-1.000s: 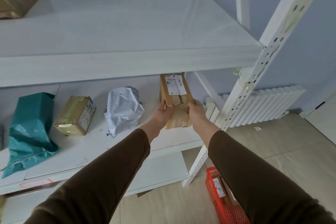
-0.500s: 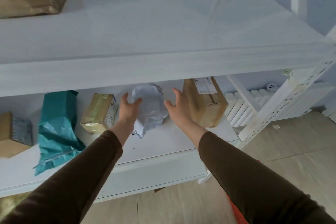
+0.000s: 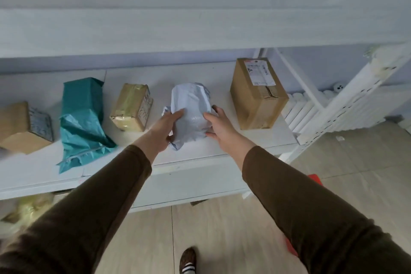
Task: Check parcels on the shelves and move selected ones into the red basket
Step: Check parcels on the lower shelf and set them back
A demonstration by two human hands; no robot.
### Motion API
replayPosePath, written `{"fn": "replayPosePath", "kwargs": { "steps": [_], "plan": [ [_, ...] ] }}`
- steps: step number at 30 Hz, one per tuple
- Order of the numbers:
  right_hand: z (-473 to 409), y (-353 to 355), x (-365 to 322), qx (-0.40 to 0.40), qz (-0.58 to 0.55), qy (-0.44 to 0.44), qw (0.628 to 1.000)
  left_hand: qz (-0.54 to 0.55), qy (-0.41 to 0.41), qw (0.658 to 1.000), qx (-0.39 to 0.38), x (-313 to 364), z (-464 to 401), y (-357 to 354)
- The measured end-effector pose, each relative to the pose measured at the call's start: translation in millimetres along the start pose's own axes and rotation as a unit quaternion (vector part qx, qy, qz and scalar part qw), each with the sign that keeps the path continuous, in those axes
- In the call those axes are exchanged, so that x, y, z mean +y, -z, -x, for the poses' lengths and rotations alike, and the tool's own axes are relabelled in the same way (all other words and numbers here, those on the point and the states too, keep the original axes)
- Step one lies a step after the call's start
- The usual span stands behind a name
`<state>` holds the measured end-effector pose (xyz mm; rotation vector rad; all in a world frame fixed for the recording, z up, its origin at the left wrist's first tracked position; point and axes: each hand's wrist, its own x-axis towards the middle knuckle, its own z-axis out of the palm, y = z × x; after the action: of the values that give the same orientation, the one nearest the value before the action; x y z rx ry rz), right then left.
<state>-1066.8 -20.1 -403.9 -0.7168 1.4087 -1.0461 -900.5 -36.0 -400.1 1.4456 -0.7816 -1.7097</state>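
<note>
A crumpled white plastic parcel (image 3: 190, 104) lies on the middle white shelf (image 3: 222, 149). My left hand (image 3: 163, 128) grips its left side and my right hand (image 3: 219, 125) grips its right side, fingers curled round the bag. To its right stands a brown cardboard box (image 3: 255, 95) with a white label on top. Left of the white parcel sit a tape-wrapped yellowish box (image 3: 131, 107), a teal plastic bag parcel (image 3: 82, 118) and another brown box (image 3: 22, 127). Only a red corner of the basket (image 3: 314, 179) shows beside my right sleeve.
The shelf above (image 3: 200, 29) overhangs the parcels. A white perforated upright (image 3: 355, 100) and a white radiator (image 3: 311, 111) stand at the right. A yellowish bag (image 3: 29, 209) lies on the lower level at left. My shoe (image 3: 188, 260) is on the wooden floor.
My hands let go of the labelled brown box, which stays on the shelf, moved left, and now close round the white parcel. The view has shifted left and down.
</note>
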Motion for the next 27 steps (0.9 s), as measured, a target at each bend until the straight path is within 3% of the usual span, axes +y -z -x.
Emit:
{"fn": "replayPosePath", "kwargs": {
  "steps": [7,16,22,27],
  "plan": [
    [128,40,40,-0.017,0.005,0.055,0.998,-0.028,-0.063,0.996,-0.064,-56,124,0],
    [293,108,106,-0.064,0.022,0.090,0.994,-0.023,-0.156,0.986,-0.057,-153,286,-6],
    [343,133,131,-0.081,0.008,0.125,0.989,0.015,-0.157,0.986,-0.053,-186,332,-9],
    [345,140,133,-0.079,-0.034,0.094,0.992,-0.018,-0.168,0.985,-0.039,-188,345,-13]
  ]
}}
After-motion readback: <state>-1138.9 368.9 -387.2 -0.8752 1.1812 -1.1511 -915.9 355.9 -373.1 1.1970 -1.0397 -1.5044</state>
